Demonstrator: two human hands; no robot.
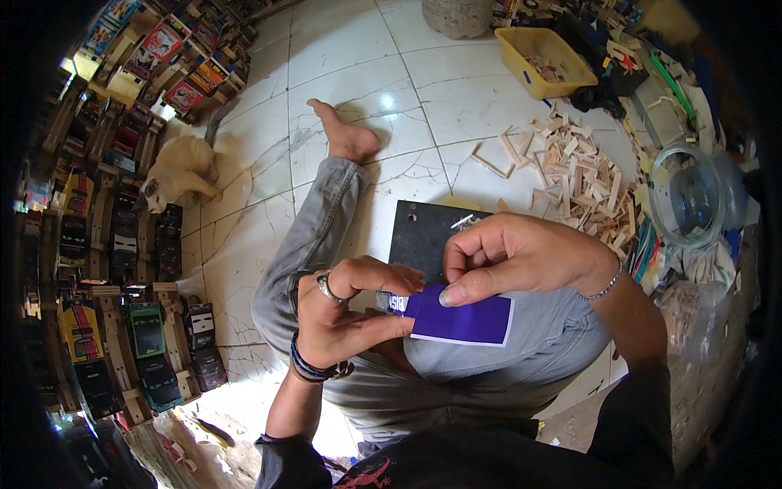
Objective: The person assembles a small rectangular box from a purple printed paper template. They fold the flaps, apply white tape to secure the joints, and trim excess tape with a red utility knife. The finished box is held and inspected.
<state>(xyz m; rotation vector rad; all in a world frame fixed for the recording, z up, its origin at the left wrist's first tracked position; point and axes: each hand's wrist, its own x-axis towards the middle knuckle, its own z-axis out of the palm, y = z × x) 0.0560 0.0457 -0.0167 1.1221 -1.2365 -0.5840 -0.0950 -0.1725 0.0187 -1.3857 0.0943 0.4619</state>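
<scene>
A purple rectangle of paper or card (472,319) with a white edge lies between my hands, above my bent leg. My left hand (334,314) grips its left end between thumb and fingers, where a part with white lettering shows; whether that is a separate piece under the purple one I cannot make out. My right hand (521,253) has its fingers curled, with the thumb pressed on the upper edge of the purple piece. Behind them a flat black board (415,236) bears a few small white sticks (463,222).
Loose wooden strips (570,175) are heaped on the tiled floor (334,57) at the right, near a yellow basin (529,77) and a clear round container (684,196). Wooden racks of small packages (147,350) line the left. A cat (179,167) is beside them.
</scene>
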